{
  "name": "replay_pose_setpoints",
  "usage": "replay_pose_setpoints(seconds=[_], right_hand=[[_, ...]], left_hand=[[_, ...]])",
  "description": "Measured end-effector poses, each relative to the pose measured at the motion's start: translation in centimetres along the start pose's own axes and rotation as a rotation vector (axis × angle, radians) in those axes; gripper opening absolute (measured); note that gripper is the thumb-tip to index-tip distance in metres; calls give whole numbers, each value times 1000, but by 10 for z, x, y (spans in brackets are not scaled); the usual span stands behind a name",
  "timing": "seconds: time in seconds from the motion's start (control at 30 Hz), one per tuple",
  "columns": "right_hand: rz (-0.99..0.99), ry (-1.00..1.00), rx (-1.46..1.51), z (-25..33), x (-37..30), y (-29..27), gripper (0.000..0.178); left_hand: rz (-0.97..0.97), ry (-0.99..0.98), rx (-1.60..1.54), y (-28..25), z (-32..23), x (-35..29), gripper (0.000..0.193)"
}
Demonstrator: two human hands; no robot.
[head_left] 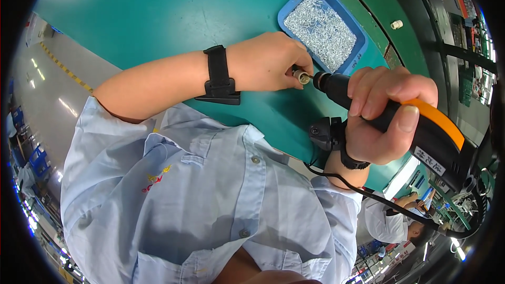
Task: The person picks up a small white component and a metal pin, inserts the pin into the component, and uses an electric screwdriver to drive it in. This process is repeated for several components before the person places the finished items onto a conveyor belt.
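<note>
My left hand (271,63) comes from the left over the green table, its fingers closed round a small metal cylindrical fitting (302,77). The fitting's round open end faces right. In my right hand (392,110) is a black and orange electric screwdriver (336,88), held with the fingers wrapped round its body. Its bit points left at the fitting's open end; I cannot tell whether the two touch. Just beyond my left hand stands a blue tray (363,47) full of small shiny metal pins or screws (321,26).
The green tabletop (158,16) spreads to the far left. Small whitish fittings (396,24) lie on a green strip beyond the tray. A black cable (379,198) loops at the right. Another person (389,221) in a white shirt works at the lower right.
</note>
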State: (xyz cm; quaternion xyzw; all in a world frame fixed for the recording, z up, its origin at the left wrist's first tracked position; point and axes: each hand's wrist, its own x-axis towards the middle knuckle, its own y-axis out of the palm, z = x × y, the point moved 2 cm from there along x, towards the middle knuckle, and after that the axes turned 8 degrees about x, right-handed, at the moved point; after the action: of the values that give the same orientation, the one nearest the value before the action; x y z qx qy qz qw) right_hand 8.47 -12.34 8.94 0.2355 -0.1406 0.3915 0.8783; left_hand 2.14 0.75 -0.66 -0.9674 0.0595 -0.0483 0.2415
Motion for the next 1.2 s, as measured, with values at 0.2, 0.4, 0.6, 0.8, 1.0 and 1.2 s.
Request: replay_pose_setpoints(seconds=[0.2, 0.4, 0.6, 0.8, 1.0, 1.2], right_hand=[[17, 22, -1, -4, 4, 3, 25], [-6, -16, -182, -5, 2, 9, 24], [135, -207, 109, 45, 3, -14, 37], [40, -228, 56, 53, 1, -32, 36], [71, -220, -3, 48, 3, -37, 35], [50, -240, -3, 49, 5, -41, 35]], left_hand=[[-9, 28, 14, 0, 0, 1, 20], [-5, 27, 62, -1, -2, 0, 21], [-19, 75, 89, -7, -11, 0, 20], [-252, 288, 366, -33, -9, 39, 18], [220, 5, 527, -27, 5, 77, 14], [-39, 101, 387, -30, 10, 74, 9]])
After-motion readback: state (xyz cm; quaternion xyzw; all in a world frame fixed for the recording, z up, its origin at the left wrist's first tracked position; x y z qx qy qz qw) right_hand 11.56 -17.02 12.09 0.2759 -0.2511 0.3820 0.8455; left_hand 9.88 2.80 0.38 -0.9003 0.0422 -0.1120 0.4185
